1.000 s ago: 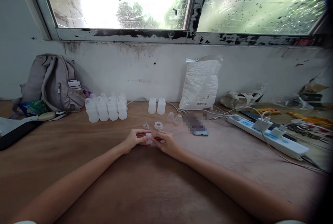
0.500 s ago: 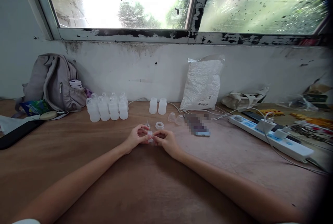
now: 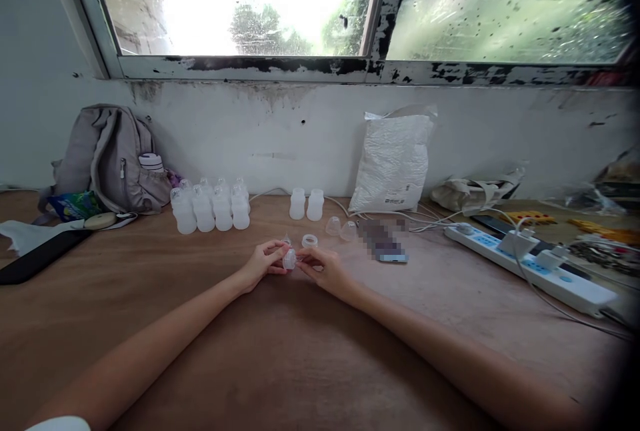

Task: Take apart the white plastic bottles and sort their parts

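Note:
My left hand [image 3: 263, 267] grips a translucent bottle collar [image 3: 289, 259] between thumb and fingers, a little above the table. From the right, my right hand [image 3: 324, 269] pinches a small clear part at the collar's side; it looks like a bottle nipple, mostly hidden by the fingertips. Just behind the hands stands another clear nipple [image 3: 287, 239], partly covered. A loose white collar ring [image 3: 309, 241] lies beside it. Two clear dome caps [image 3: 341, 227] rest farther right. Two open frosted baby bottles [image 3: 306, 205] stand upright behind, near the wall.
Several capped baby bottles [image 3: 213, 207] stand grouped at the left. Beyond them are a grey backpack [image 3: 110, 157] and a black case [image 3: 40, 257]. A phone [image 3: 393, 258], a white padded bag [image 3: 393, 161] and a power strip [image 3: 530, 267] with cables occupy the right side.
The collar has turned in my left hand and now shows its broader face towards me. My right fingers have shifted slightly at its right side. The whole view has moved a little.

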Available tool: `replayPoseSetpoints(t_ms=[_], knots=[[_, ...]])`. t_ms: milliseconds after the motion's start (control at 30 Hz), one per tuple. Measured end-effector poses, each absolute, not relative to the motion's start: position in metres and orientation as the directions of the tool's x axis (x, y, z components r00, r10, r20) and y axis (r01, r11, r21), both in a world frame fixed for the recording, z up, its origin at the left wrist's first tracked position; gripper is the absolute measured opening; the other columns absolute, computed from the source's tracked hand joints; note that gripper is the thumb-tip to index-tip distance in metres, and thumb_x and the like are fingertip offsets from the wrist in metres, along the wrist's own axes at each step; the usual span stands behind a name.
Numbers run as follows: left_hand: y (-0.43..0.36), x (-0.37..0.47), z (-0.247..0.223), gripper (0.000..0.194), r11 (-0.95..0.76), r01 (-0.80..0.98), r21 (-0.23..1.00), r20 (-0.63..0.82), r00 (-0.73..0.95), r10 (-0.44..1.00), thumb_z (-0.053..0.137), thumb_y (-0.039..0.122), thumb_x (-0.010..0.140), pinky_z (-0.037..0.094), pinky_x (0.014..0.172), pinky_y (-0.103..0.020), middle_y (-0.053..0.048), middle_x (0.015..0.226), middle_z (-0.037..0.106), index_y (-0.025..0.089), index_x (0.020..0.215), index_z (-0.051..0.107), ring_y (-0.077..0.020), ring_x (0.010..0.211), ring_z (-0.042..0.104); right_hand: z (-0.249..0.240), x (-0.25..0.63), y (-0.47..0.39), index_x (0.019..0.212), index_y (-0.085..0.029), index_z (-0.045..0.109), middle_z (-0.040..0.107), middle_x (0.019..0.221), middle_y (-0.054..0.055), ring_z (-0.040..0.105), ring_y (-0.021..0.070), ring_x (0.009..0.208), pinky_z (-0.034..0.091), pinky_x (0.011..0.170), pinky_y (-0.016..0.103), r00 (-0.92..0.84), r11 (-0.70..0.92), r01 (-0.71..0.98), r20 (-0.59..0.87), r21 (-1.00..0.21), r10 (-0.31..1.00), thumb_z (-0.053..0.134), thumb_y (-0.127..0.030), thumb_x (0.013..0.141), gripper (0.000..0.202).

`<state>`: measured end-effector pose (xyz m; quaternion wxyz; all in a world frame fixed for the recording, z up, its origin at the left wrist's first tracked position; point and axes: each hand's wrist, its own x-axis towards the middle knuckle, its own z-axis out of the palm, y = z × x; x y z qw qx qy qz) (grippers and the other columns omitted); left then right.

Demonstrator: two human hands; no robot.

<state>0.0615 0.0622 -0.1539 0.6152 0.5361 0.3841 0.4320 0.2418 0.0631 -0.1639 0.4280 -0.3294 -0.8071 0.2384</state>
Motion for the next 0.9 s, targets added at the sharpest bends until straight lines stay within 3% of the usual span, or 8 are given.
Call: replayPoseSetpoints(t_ms=[267, 600, 800, 900], knots=[[0.061, 0.063, -0.156, 0.04, 0.003, -0.072, 0.997, 0.023, 0.35, 0.936, 0.061, 0.047, 0.067, 0.05, 0.058, -0.021, -0.001, 0.072, 0.059, 0.014, 0.089, 0.058, -0.0102, 0.063, 0.058, -0.173, 0.239, 0.063, 0.079, -0.019, 0.059, 0.064, 0.073, 0.004, 0.06, 0.014, 0.065, 0.049, 0.06, 0.024, -0.395, 0.721, 0.418, 0.604, -0.552, 0.692, 0.052, -0.023, 0.076, 0.008], [0.06, 0.066, -0.159, 0.042, -0.017, -0.023, 1.0, 0.024, 0.381, 0.924, 0.061, 0.048, 0.065, 0.051, 0.058, -0.023, -0.001, 0.068, 0.058, 0.013, 0.088, 0.059, -0.0106, 0.061, 0.057, -0.176, 0.235, 0.063, 0.072, -0.019, 0.051, 0.058, 0.065, 0.001, 0.054, 0.0121, 0.058, 0.045, 0.056, 0.023, -0.371, 0.678, 0.454, 0.569, -0.578, 0.734, 0.054, -0.017, 0.071, 0.004], [0.061, 0.068, -0.157, 0.039, 0.028, -0.105, 0.994, 0.001, 0.266, 0.964, 0.06, 0.046, 0.068, 0.052, 0.066, -0.027, -0.004, 0.077, 0.061, 0.013, 0.09, 0.058, -0.0129, 0.069, 0.059, -0.168, 0.239, 0.061, 0.093, -0.019, 0.05, 0.058, 0.08, 0.003, 0.058, 0.0122, 0.067, 0.05, 0.059, 0.024, -0.393, 0.621, 0.306, 0.498, -0.722, 0.773, 0.053, -0.027, 0.077, 0.018], [0.059, 0.067, -0.156, 0.037, 0.019, -0.147, 0.989, 0.027, 0.304, 0.952, 0.06, 0.041, 0.071, 0.05, 0.074, -0.03, -0.006, 0.087, 0.062, 0.015, 0.096, 0.058, -0.0161, 0.082, 0.059, -0.165, 0.238, 0.059, 0.109, -0.02, 0.045, 0.053, 0.099, 0.007, 0.056, 0.0129, 0.072, 0.05, 0.058, 0.024, -0.409, 0.647, 0.357, 0.51, -0.674, 0.757, 0.059, -0.031, 0.073, 0.04]])
